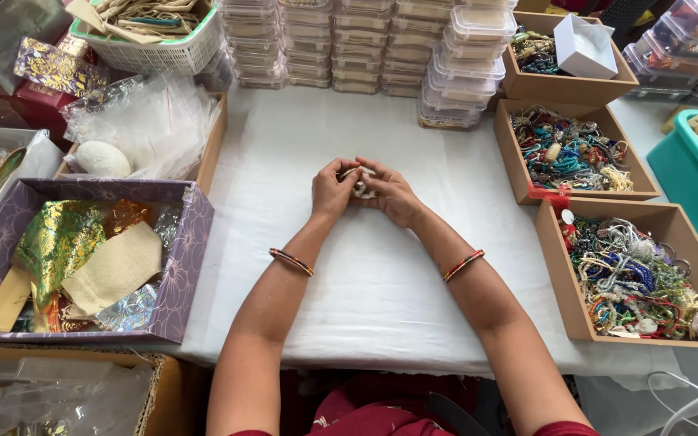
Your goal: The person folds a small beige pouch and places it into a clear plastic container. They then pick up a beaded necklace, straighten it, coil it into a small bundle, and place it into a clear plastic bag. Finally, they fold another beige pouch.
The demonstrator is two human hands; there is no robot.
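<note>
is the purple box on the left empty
No, the purple box holds a gold-and-green shiny fabric and a beige cloth pouch, among other wrappings.

1 head-worn camera looks steeply down, fairly near, over the white table (381, 274) at the worker's front.

1. Table (381, 282) under white cloth, centre; even, soft light.
2. Stacked clear lidded boxes (381, 40), 12 o'clock.
3. 3 wooden trays of beaded bracelets (575, 153), 2 to 4 o'clock.
4. Purple box of fabric pouches (191, 258), 9 o'clock.
5. White basket (163, 52), 11 o'clock.
</note>
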